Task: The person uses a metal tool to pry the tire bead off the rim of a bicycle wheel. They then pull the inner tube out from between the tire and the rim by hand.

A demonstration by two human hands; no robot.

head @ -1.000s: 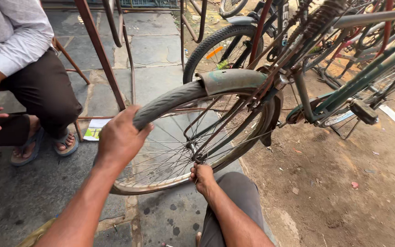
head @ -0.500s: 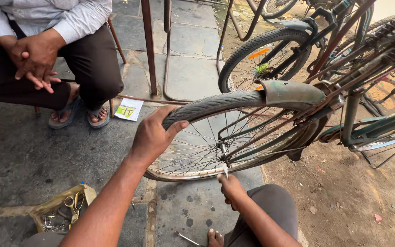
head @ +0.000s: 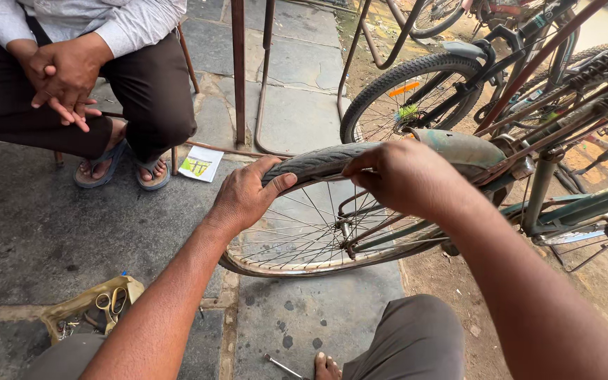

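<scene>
Fingers (head: 276,179) grip tyre (head: 318,160) | tool pouch (head: 82,309): scissors (head: 110,302)

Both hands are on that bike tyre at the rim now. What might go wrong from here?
1. The left hand and right hand grip the tyre just above the bare rim; fingers might get pinched against it or the spokes.
2. A metal tool lies beside the bare foot; it could be stepped on.

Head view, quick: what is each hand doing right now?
Left hand: closed on the bicycle tyre, thumb over its tread.
Right hand: fingers curled over the same tyre beside the mudguard; firmness of grip cannot be told.
</scene>
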